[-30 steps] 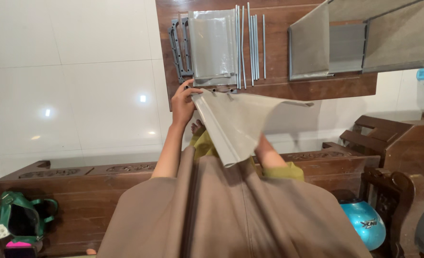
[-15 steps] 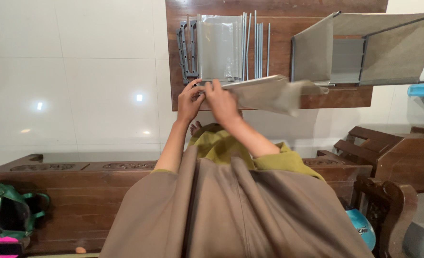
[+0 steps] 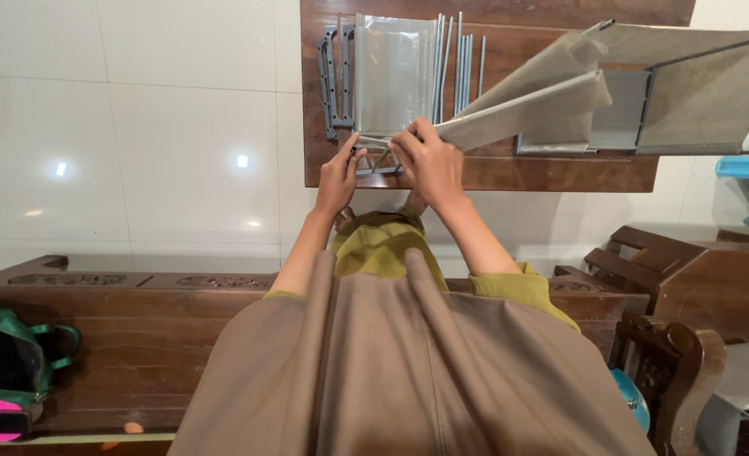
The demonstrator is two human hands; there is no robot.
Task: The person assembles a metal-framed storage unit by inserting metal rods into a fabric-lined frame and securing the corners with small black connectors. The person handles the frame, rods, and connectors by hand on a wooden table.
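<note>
A low wooden table (image 3: 560, 173) carries a grey fabric-and-rod frame (image 3: 695, 93), a stack of grey panels (image 3: 395, 72) and loose rods (image 3: 459, 51) — parts laid flat, within reach. Over its near edge, a folded grey fabric piece (image 3: 530, 110) is held taut: left hand (image 3: 338, 176) and right hand (image 3: 429, 165) both pinch its narrow end.

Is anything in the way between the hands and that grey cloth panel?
Nothing visible. The left hand and right hand already touch the folded grey fabric panel at its near end, above the dark wooden board.
</note>
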